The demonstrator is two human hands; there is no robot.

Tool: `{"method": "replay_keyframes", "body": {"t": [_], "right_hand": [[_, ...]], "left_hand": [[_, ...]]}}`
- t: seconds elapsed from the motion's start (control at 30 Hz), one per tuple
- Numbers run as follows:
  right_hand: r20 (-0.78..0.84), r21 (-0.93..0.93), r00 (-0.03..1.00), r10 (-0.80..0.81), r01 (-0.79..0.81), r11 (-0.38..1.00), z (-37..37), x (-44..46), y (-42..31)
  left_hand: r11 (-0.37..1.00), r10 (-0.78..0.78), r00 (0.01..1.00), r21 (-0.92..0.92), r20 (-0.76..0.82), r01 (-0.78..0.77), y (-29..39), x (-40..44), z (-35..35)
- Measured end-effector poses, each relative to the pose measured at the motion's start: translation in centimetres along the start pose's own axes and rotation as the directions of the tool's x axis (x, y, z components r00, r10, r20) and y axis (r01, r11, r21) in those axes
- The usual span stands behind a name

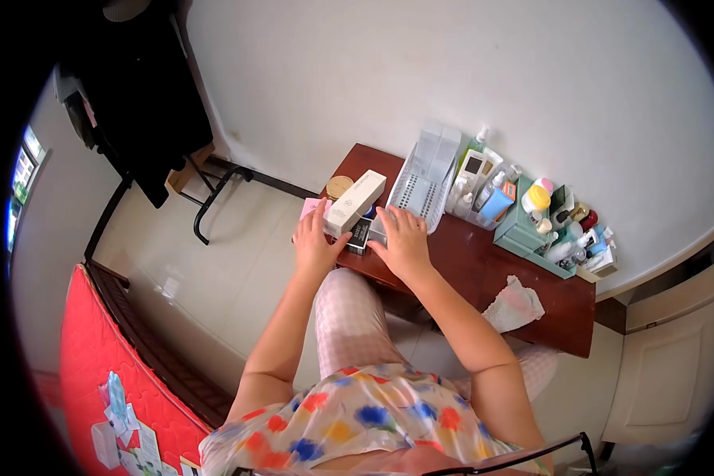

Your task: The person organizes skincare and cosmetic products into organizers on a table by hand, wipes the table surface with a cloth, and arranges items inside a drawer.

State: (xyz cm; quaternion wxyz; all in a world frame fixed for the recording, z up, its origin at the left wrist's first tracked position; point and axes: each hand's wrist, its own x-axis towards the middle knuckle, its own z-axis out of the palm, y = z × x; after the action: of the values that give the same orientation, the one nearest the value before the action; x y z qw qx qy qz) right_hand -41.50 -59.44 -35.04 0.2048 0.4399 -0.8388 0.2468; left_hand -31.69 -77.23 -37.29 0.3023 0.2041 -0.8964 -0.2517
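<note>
On the left part of the dark red table, my left hand is at the near-left end of a long cream box, fingers spread over a pink item. My right hand rests on a small grey box, its fingers apart; whether it grips the box is unclear. Between my hands lies a black box, partly under the cream box. A round tan item sits behind the cream box. Beside my right hand stands a white perforated basket with a clear bin in it.
Bottles and tubes crowd a clear holder and a green organizer along the wall. A crumpled cloth lies near the table's front right. A red mattress is at lower left, a black-covered rack at upper left.
</note>
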Motion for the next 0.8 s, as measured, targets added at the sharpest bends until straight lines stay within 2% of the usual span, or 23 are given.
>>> {"method": "replay_keyframes", "body": {"t": [0.07, 0.17, 0.27, 0.37, 0.4, 0.5, 0.53, 0.63, 0.67, 0.7, 0.77, 0.8], "right_hand": [[-0.014, -0.047, 1.000, 0.005, -0.005, 0.999, 0.4, 0.0, 0.1], [0.006, -0.051, 1.000, -0.001, 0.001, 0.999, 1.2, 0.0, 0.5], [-0.037, 0.070, 0.999, -0.013, 0.016, 0.997, 0.6, 0.3, 0.5], [-0.147, 0.139, 0.988, -0.049, 0.070, 0.988, -1.2, 0.8, 0.6], [-0.161, 0.190, 0.987, -0.032, 0.062, 0.980, -1.8, 1.0, 1.0], [-0.189, 0.325, 0.981, 0.045, 0.020, 0.946, -3.5, 1.9, 3.0], [-0.175, 0.365, 0.981, 0.087, -0.017, 0.931, -3.6, 2.3, 3.5], [-0.145, 0.400, 0.982, 0.125, -0.058, 0.915, -3.9, 3.7, 5.2], [-0.134, 0.390, 0.981, 0.142, -0.080, 0.917, -4.0, 4.1, 5.6], [-0.123, 0.382, 0.979, 0.160, -0.102, 0.919, -4.2, 4.5, 6.0], [-0.067, 0.414, 0.973, 0.221, -0.175, 0.893, -4.4, 5.0, 7.2], [-0.042, 0.445, 0.967, 0.251, -0.207, 0.871, -4.7, 5.2, 7.8]], "left_hand": [[0.998, -0.004, 1.000, 0.056, 0.017, 0.003, 0.0, 0.1, 0.6], [0.999, 0.024, 1.000, 0.024, -0.018, -0.024, -0.4, 0.7, 1.3], [0.995, 0.100, 0.988, 0.006, -0.121, -0.100, 0.6, 1.7, 0.3], [0.982, 0.177, 0.977, -0.040, -0.120, -0.183, 2.0, 2.8, -2.5], [0.985, 0.156, 0.980, -0.054, -0.122, -0.163, 2.6, 2.9, -3.5], [0.952, 0.015, 0.957, -0.287, -0.291, -0.102, 3.6, 3.7, -4.3], [0.882, -0.102, 0.974, -0.472, -0.202, -0.006, 5.1, 3.8, -4.9], [0.645, -0.115, 0.989, -0.764, -0.088, 0.007, 5.9, 5.3, -2.1], [0.755, -0.111, 0.991, -0.655, -0.078, 0.033, 6.4, 5.5, -1.5], [0.806, -0.031, 0.994, -0.591, -0.108, -0.039, 6.9, 6.0, -0.7], [0.855, 0.042, 0.995, -0.513, -0.085, -0.080, 8.1, 6.4, 0.5], [0.888, 0.026, 1.000, -0.459, -0.009, -0.027, 9.2, 6.8, 0.5]]}}
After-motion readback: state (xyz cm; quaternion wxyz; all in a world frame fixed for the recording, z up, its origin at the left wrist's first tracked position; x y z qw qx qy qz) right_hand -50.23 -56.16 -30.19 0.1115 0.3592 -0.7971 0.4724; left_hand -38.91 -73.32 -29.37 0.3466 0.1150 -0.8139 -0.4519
